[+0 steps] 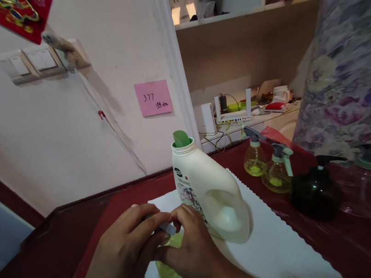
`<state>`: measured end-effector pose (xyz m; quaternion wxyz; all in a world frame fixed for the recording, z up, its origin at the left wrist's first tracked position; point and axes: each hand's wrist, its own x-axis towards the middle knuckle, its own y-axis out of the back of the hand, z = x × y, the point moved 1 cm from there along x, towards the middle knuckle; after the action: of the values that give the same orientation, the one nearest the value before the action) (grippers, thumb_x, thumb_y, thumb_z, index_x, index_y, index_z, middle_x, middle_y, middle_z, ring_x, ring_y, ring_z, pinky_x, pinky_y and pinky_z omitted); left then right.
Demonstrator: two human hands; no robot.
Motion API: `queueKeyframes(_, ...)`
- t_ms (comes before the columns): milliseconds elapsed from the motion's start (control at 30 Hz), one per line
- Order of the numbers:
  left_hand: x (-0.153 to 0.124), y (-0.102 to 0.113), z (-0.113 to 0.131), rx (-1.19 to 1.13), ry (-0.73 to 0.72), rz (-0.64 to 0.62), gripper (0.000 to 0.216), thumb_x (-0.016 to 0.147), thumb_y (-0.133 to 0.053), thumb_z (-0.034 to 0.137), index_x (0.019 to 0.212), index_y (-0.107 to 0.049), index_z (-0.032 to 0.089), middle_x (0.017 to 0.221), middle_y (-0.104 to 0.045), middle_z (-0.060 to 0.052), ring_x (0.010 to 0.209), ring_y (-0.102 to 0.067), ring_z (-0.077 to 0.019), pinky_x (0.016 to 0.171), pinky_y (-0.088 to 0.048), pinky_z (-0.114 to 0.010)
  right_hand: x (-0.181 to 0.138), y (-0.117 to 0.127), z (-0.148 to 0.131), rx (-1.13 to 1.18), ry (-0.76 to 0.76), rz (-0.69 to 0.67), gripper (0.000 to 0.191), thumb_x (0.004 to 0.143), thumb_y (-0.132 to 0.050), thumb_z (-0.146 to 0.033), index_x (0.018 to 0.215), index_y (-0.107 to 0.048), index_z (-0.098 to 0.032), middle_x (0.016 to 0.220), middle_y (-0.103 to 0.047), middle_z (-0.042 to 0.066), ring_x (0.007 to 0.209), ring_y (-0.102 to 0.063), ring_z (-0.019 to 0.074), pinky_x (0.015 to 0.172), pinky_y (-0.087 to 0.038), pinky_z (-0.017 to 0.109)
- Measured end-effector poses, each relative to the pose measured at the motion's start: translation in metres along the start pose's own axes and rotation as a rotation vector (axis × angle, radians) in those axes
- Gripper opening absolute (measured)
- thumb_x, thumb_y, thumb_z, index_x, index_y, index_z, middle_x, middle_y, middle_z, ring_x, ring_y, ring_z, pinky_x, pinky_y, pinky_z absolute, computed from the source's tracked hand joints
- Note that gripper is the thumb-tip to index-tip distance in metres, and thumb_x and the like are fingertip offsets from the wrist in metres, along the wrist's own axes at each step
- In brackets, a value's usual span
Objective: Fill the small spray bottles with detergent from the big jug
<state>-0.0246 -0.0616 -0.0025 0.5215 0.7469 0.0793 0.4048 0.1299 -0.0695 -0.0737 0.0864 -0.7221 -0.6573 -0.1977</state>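
A spray bottle [170, 274] with yellow-green contents stands on the white sheet [276, 254] at the near side. My left hand [132, 235] is closed around its grey-white spray head [168, 228], most of which the fingers hide. My right hand [192, 247] is closed at the bottle's upper part, thumb across the front and fingers bent near the nozzle. Just behind both hands rises a cream detergent jug [213, 185], uncapped, with a green spout in its mouth. My right fingers overlap its lower label; whether they touch it I cannot tell.
Two small spray bottles [275, 175], a dark pump bottle [317, 191] and a large clear spray bottle [367, 184] line the right side of the dark red table [120, 199]. A white router [234, 116] with cables sits behind. The wall [119, 22] bounds the left.
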Motion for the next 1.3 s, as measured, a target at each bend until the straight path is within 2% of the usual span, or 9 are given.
queueKeyframes(67, 0.001, -0.001, 0.0, 0.006, 0.004, 0.009, 0.025, 0.096, -0.06, 0.03, 0.119, -0.067, 0.032, 0.11, -0.069, -0.005, 0.094, -0.072, -0.0208, 0.075, -0.063, -0.03, -0.001, 0.0, -0.001, 0.003, 0.019, -0.036, 0.031, 0.068, -0.08, -0.009, 0.091, -0.062, -0.018, 0.089, -0.054, -0.001, 0.088, -0.051, 0.0195, 0.083, -0.035, 0.035)
queueKeyframes(167, 0.004, -0.001, 0.002, -0.007, -0.018, 0.071, 0.022, 0.098, -0.056, 0.034, 0.114, -0.07, 0.028, 0.105, -0.07, -0.006, 0.09, -0.073, -0.0202, 0.072, -0.063, -0.029, -0.002, 0.001, -0.001, 0.009, 0.065, -0.076, 0.015, 0.077, -0.073, -0.008, 0.082, -0.065, -0.019, 0.085, -0.052, -0.002, 0.087, -0.052, 0.0182, 0.082, -0.035, 0.034)
queueKeyframes(367, 0.004, 0.0, 0.002, -0.018, -0.021, 0.064, 0.02, 0.099, -0.054, 0.036, 0.112, -0.069, 0.03, 0.106, -0.07, -0.003, 0.089, -0.073, -0.0177, 0.072, -0.062, -0.025, 0.0, -0.001, 0.004, 0.001, 0.017, 0.024, 0.03, 0.066, -0.087, -0.013, 0.082, -0.062, -0.017, 0.084, -0.052, -0.002, 0.087, -0.051, 0.019, 0.081, -0.035, 0.034)
queueKeyframes(467, 0.001, -0.002, -0.003, 0.009, -0.019, 0.065, 0.023, 0.099, -0.053, 0.039, 0.115, -0.068, 0.032, 0.109, -0.07, -0.003, 0.092, -0.073, -0.0186, 0.071, -0.063, -0.026, -0.002, -0.002, 0.003, 0.008, 0.05, -0.013, 0.025, 0.072, -0.082, -0.012, 0.091, -0.068, -0.02, 0.088, -0.053, -0.001, 0.09, -0.052, 0.019, 0.085, -0.036, 0.035)
queueKeyframes(567, 0.0, -0.003, -0.004, 0.005, -0.056, 0.09, 0.024, 0.1, -0.051, 0.04, 0.113, -0.07, 0.032, 0.108, -0.071, -0.003, 0.093, -0.074, -0.0187, 0.074, -0.064, -0.027, -0.002, -0.001, 0.003, 0.027, 0.081, -0.026, 0.017, 0.077, -0.079, -0.013, 0.085, -0.066, -0.019, 0.088, -0.052, -0.001, 0.091, -0.052, 0.0185, 0.086, -0.037, 0.035)
queueKeyframes(733, 0.001, -0.003, -0.003, 0.018, -0.092, 0.099, 0.024, 0.1, -0.052, 0.039, 0.116, -0.068, 0.034, 0.107, -0.071, -0.002, 0.094, -0.074, -0.0177, 0.077, -0.064, -0.027, -0.001, -0.005, 0.007, 0.035, 0.057, 0.034, 0.028, 0.067, -0.082, -0.009, 0.076, -0.057, -0.016, 0.087, -0.053, -0.001, 0.09, -0.051, 0.0193, 0.086, -0.037, 0.035)
queueKeyframes(967, -0.001, -0.005, -0.008, 0.067, -0.106, 0.162, 0.029, 0.1, -0.05, 0.045, 0.11, -0.072, 0.031, 0.105, -0.074, -0.003, 0.089, -0.076, -0.0187, 0.075, -0.064, -0.026, -0.002, -0.005, 0.006, 0.067, 0.046, -0.024, 0.021, 0.075, -0.082, -0.015, 0.091, -0.07, -0.02, 0.094, -0.055, 0.001, 0.097, -0.054, 0.0205, 0.092, -0.039, 0.037)
queueKeyframes(1167, 0.004, -0.005, -0.011, 0.027, -0.141, 0.197, 0.027, 0.098, -0.053, 0.047, 0.107, -0.074, 0.031, 0.1, -0.075, -0.002, 0.084, -0.078, -0.0171, 0.071, -0.064, -0.021, 0.0, -0.008, 0.013, 0.058, -0.004, 0.025, 0.032, 0.065, -0.088, -0.017, 0.084, -0.063, -0.018, 0.095, -0.055, 0.001, 0.096, -0.055, 0.0205, 0.09, -0.043, 0.036)
queueKeyframes(1300, 0.002, -0.007, -0.012, -0.005, -0.082, 0.164, 0.026, 0.097, -0.055, 0.044, 0.109, -0.073, 0.03, 0.104, -0.076, -0.004, 0.089, -0.077, -0.0195, 0.075, -0.064, -0.023, -0.001, -0.019, 0.024, 0.073, -0.032, -0.002, 0.064, 0.043, -0.094, -0.011, 0.098, -0.062, -0.02, 0.106, -0.058, 0.002, 0.1, -0.059, 0.0226, 0.092, -0.048, 0.036)
